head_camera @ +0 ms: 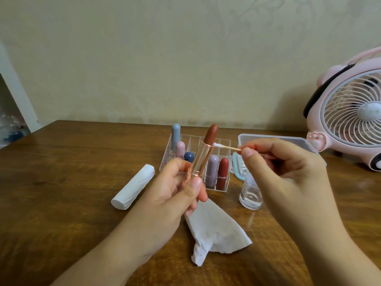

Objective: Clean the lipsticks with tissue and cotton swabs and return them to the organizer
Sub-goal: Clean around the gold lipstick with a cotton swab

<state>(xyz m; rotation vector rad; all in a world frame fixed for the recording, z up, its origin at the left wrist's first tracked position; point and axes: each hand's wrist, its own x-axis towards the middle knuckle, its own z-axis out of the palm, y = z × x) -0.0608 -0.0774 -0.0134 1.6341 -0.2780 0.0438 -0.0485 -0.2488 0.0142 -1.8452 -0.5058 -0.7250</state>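
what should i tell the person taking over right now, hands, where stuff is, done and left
Left hand grips the rose-gold lipstick, uncapped, brown bullet extended.
Right hand pinches a cotton swab, its tip at the tube's collar.
Clear organizer behind holds five capped lipsticks. Torn tissue lies in front, tissue roll to the left, small clear bottle and open plastic box to the right.
Done: the lipstick is out and open. Its cap is not visible.
Left: finish swabbing, cap it, slot it back; which of the others are clean cannot be told.
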